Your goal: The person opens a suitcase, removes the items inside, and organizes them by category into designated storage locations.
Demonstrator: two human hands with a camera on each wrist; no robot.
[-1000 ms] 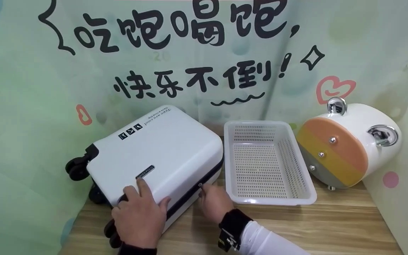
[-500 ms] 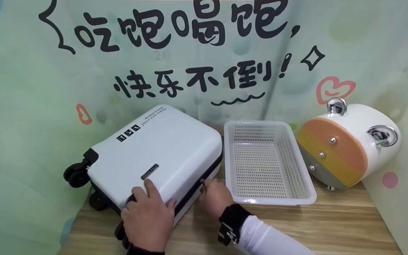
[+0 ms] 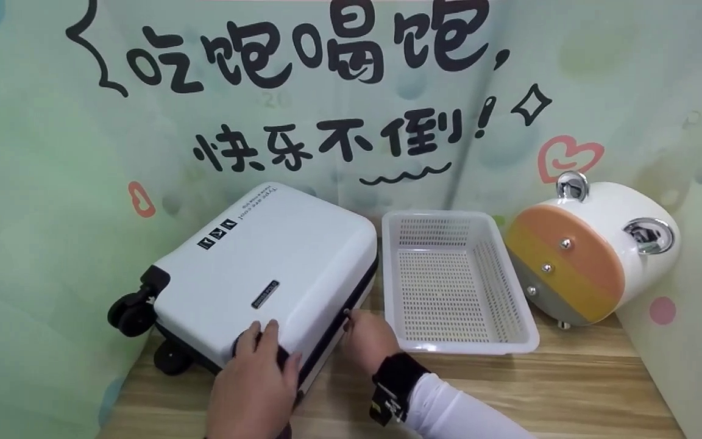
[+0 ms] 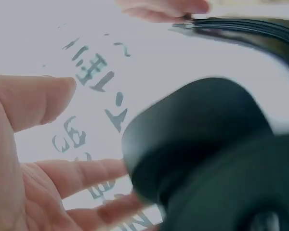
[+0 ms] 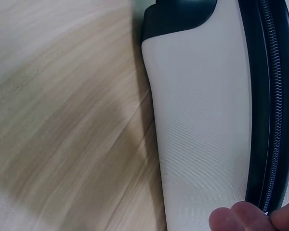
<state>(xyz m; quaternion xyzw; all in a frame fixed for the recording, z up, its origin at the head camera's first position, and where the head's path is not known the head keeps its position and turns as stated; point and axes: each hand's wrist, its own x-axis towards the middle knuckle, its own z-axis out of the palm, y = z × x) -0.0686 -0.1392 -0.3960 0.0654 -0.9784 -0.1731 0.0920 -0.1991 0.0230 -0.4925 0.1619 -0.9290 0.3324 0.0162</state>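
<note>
A white hard-shell suitcase (image 3: 302, 238) lies flat on the table, its wheels pointing left and toward the person. At its near corner my left hand (image 3: 252, 384) rests with fingers spread and fairly straight. The left wrist view shows those fingers reaching behind a black wheel (image 4: 197, 130), with the thumb apart from it. On the suitcase's right side, my right hand (image 3: 370, 342) pinches a small metal zipper pull (image 3: 347, 313) between thumb and fingers. In the right wrist view the zipper (image 5: 275, 96) runs shut along a black band up to the fingertips.
Close to the suitcase's right side stands a white perforated plastic basket (image 3: 390, 286). Right of it lies a white drum-shaped object (image 3: 643, 201) with a striped orange, yellow and grey face and chrome parts. A printed backdrop (image 3: 52, 152) hangs behind the wood-grain table (image 3: 479, 390).
The suitcase has turned, its near wheeled end swinging right. My left hand shifted with it, then slid back toward the person. The right hand has kept its pinch and barely moved.
</note>
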